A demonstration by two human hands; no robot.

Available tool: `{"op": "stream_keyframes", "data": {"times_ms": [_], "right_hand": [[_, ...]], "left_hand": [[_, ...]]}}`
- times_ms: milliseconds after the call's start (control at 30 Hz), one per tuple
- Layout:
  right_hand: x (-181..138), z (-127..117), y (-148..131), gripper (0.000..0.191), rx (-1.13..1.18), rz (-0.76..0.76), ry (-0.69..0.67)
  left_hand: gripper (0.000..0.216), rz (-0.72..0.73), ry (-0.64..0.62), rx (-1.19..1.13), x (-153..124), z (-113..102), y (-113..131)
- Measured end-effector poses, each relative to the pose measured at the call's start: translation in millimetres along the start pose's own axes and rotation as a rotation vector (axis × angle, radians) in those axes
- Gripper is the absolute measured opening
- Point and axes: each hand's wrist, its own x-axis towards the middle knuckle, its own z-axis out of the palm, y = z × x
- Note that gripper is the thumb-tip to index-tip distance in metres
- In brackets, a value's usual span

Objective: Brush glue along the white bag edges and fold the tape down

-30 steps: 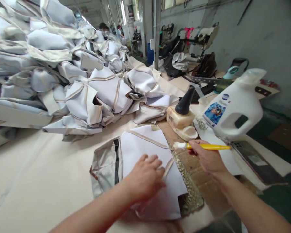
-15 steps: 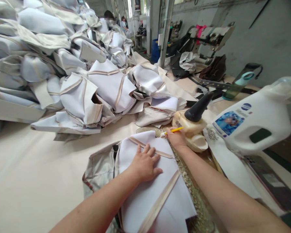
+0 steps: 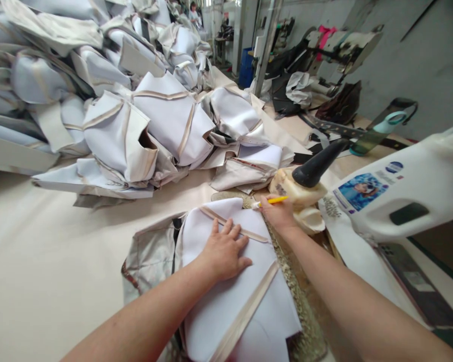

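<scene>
My left hand (image 3: pixel 226 251) lies flat with spread fingers on a white bag panel (image 3: pixel 207 317) that carries tan strips. Grey lining fabric (image 3: pixel 151 251) sticks out on the panel's left side. My right hand (image 3: pixel 278 215) grips a small brush (image 3: pixel 276 200) with a yellow handle. Its pale tip is at the panel's upper right edge; whether it touches is hard to tell. Under that edge lies a board (image 3: pixel 305 322) crusted with dried residue. Just beyond my right hand stands a yellowed, crusted container (image 3: pixel 285 185) with a black cone-shaped nozzle (image 3: pixel 313 168).
A large heap of similar white and grey sewn pieces (image 3: pixel 169 120) covers the far left. To the right stand a white jug (image 3: pixel 411 191) with a blue label, a phone-like dark object (image 3: pixel 419 281) and a green bottle (image 3: pixel 377 133). A sewing machine (image 3: pixel 343 48) is behind.
The view has tilted down and shifted slightly. My left hand stays flat on the panel, and the brush in my right hand has barely moved along the upper right edge.
</scene>
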Motion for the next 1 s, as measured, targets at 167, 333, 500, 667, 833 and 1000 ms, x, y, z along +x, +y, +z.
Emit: {"op": "stream_keyframes", "data": {"times_ms": [167, 333, 500, 667, 833, 1000], "right_hand": [[-25, -16, 7, 0.030, -0.033, 0.056, -0.061], [-80, -52, 7, 0.030, -0.015, 0.049, -0.136], [-77, -51, 22, 0.028, 0.013, -0.016, -0.170], [-75, -54, 21, 0.029, -0.045, -0.045, -0.180], [-81, -63, 12, 0.026, -0.097, -0.066, -0.169], [-65, -52, 24, 0.026, -0.089, -0.141, -0.207]], "left_hand": [[0.059, 0.019, 0.017, -0.008, 1, 3, -2], [0.058, 0.017, 0.039, -0.012, 1, 8, -3], [0.059, 0.011, 0.035, 0.010, 1, 10, -3], [0.059, 0.013, 0.038, 0.014, 1, 11, -3], [0.058, 0.009, 0.030, 0.009, 0, 11, -2], [0.059, 0.010, 0.034, -0.007, 0, 9, -2]]}}
